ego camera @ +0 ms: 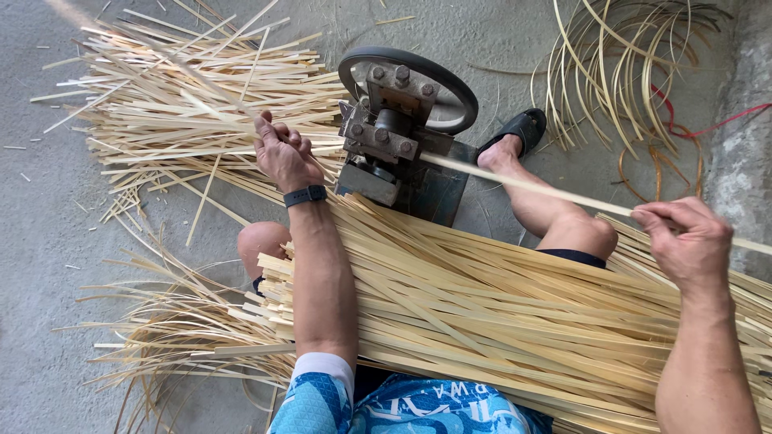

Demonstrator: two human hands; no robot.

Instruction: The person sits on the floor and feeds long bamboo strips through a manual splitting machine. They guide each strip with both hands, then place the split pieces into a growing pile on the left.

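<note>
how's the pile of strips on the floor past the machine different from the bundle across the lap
The floor pile is loose and fanned out, its strips crossing at angles; the lap bundle is thick, stacked and mostly parallel. The floor pile lies on bare concrete beside the left hand; the lap bundle rests across the knees, under the left forearm. The floor pile looks paler, the lap bundle yellower. Both are long, flat, thin strips.

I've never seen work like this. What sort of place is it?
Probably a small bamboo-craft workshop, set on a bare concrete floor: heaps of split bamboo strips, a hand-fed metal machine with a wheel, and coiled thin strips nearby.
</note>
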